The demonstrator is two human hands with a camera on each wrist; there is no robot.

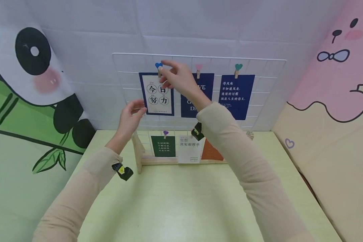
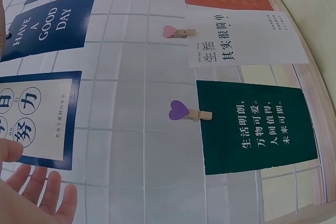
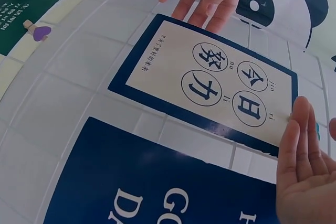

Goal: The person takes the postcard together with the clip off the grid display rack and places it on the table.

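A white card with a dark blue border (image 1: 158, 94) hangs from the top row of a white wire grid (image 1: 199, 57). At its top edge is a wooden clip with a blue heart (image 1: 158, 65). My right hand (image 1: 183, 79) is raised at that clip, thumb tip beside the heart and index finger stretched above it. In the right wrist view the fingers of my right hand (image 3: 302, 156) are straight, and partly cover the clip. My left hand (image 1: 131, 116) is at the card's left edge, fingers relaxed and slightly bent, with fingertips right at the border (image 3: 168, 22).
Right of it hang two dark blue cards (image 1: 237, 97) under pink and green heart clips. Lower down are a green card (image 1: 163, 146), a white card (image 1: 189, 151) and an orange card (image 1: 211, 151). The grid stands in a wooden base (image 1: 160, 161) on a pale table (image 1: 169, 201).
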